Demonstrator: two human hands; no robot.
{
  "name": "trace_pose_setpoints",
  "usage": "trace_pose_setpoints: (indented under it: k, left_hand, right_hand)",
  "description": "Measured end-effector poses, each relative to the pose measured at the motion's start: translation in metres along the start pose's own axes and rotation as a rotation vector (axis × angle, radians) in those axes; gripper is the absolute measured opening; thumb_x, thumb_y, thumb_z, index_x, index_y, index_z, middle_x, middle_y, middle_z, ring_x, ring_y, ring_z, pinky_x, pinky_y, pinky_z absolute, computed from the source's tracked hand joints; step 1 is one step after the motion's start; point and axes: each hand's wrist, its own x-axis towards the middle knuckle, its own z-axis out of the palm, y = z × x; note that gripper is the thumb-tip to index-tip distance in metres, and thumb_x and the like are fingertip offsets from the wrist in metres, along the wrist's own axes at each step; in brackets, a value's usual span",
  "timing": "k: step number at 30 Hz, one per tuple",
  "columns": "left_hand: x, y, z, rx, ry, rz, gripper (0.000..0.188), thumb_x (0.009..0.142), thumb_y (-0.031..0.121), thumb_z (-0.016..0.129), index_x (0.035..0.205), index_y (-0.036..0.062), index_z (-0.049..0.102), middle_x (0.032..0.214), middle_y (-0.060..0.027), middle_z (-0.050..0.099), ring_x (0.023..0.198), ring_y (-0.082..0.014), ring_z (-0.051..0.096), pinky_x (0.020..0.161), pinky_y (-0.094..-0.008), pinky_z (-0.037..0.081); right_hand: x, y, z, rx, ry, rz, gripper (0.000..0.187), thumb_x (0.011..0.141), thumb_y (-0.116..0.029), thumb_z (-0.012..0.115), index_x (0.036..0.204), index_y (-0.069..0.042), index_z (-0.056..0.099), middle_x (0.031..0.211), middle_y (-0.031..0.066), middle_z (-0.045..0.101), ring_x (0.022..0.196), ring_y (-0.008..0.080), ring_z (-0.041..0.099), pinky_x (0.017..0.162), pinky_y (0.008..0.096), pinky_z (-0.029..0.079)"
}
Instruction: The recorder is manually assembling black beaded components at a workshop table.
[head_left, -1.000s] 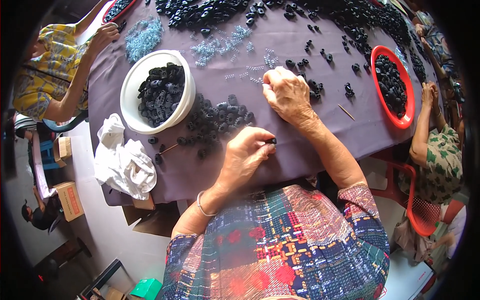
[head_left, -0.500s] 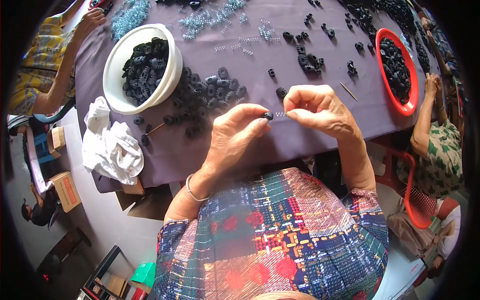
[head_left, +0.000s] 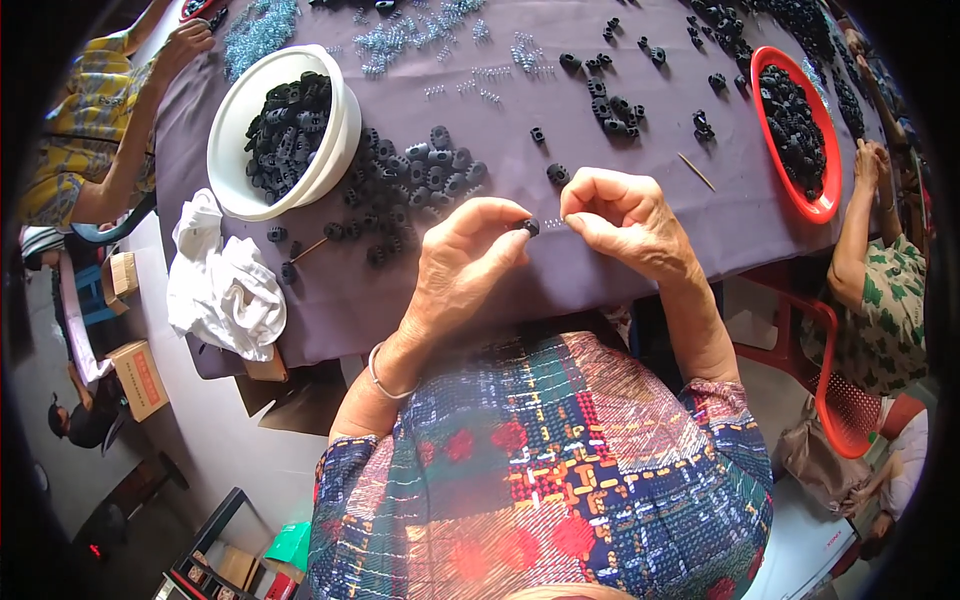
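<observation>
Thumb and forefinger of my left hand pinch a small black plastic piece that looks like a cord-lock part. My right hand is closed in a pinch on one end of a thin metal coil spring. The spring's other end points at the black piece, at or very near it; whether it has entered cannot be made out. Both hands hover over the near part of the table. Just beyond my right fingertips lies a loose black piece, and a pile of similar ones spreads beyond my left hand.
A white bowl of black parts stands on the purple tablecloth, with a white cloth at the left edge. A red basket holds more parts. Springs lie at the far side, a thin stick at right. People sit at both sides.
Both hands have shifted slightly left and up in the picture, still holding the black piece and the spring. The view itself has moved a little. The grips look the same.
</observation>
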Motion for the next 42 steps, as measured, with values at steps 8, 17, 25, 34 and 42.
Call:
trace_pose_setpoints:
  k: [8, 17, 25, 34, 42]
  left_hand:
    - [0.004, -0.005, -0.001, 0.205, 0.004, 0.162, 0.019, 0.086, 0.001, 0.060, 0.104, -0.0011, 0.060, 0.088, -0.0041, 0.063, 0.073, -0.0093, 0.061, 0.067, -0.0231, 0.052]
    - [0.002, -0.001, 0.002, -0.156, 0.070, 0.077, 0.021, 0.085, -0.003, 0.063, 0.105, -0.0024, 0.060, 0.096, -0.0082, 0.066, 0.082, -0.0119, 0.064, 0.074, -0.0236, 0.052]
    - [0.001, 0.008, -0.005, -0.357, 0.026, -0.067, 0.018, 0.082, -0.005, 0.063, 0.099, -0.0004, 0.060, 0.090, -0.0072, 0.064, 0.081, -0.0175, 0.067, 0.067, -0.0251, 0.053]
    - [-0.003, 0.005, -0.006, -0.571, 0.012, -0.139, 0.012, 0.084, 0.001, 0.062, 0.096, 0.0025, 0.060, 0.087, -0.0076, 0.064, 0.079, -0.0198, 0.068, 0.063, -0.0262, 0.052]
    - [-0.005, 0.001, -0.005, -0.643, 0.009, -0.200, 0.013, 0.085, 0.003, 0.064, 0.097, 0.0030, 0.060, 0.090, -0.0082, 0.066, 0.082, -0.0194, 0.068, 0.066, -0.0270, 0.052]
  right_hand:
    - [-0.005, 0.018, 0.011, -0.004, 0.133, -0.169, 0.004, 0.080, 0.000, 0.059, 0.084, 0.000, 0.058, 0.078, 0.0004, 0.054, 0.077, 0.0065, 0.052, 0.071, 0.0218, 0.043]
    - [-0.004, 0.023, 0.015, -0.030, 0.180, -0.234, 0.006, 0.079, 0.001, 0.061, 0.084, 0.000, 0.059, 0.078, 0.0023, 0.054, 0.076, 0.0094, 0.052, 0.071, 0.0235, 0.043]
    - [-0.008, 0.015, 0.019, 0.015, 0.242, -0.236, 0.006, 0.077, 0.003, 0.061, 0.082, 0.000, 0.058, 0.077, 0.0019, 0.054, 0.072, 0.0093, 0.051, 0.068, 0.0235, 0.042]
    - [-0.009, -0.002, 0.035, -0.174, 0.236, -0.397, 0.009, 0.073, 0.006, 0.060, 0.080, 0.000, 0.058, 0.073, 0.0027, 0.053, 0.066, 0.0107, 0.049, 0.062, 0.0244, 0.041]
    - [-0.008, 0.001, 0.037, -0.320, 0.270, -0.382, 0.010, 0.073, 0.005, 0.061, 0.081, 0.000, 0.059, 0.073, 0.0051, 0.054, 0.064, 0.0137, 0.052, 0.059, 0.0264, 0.043]
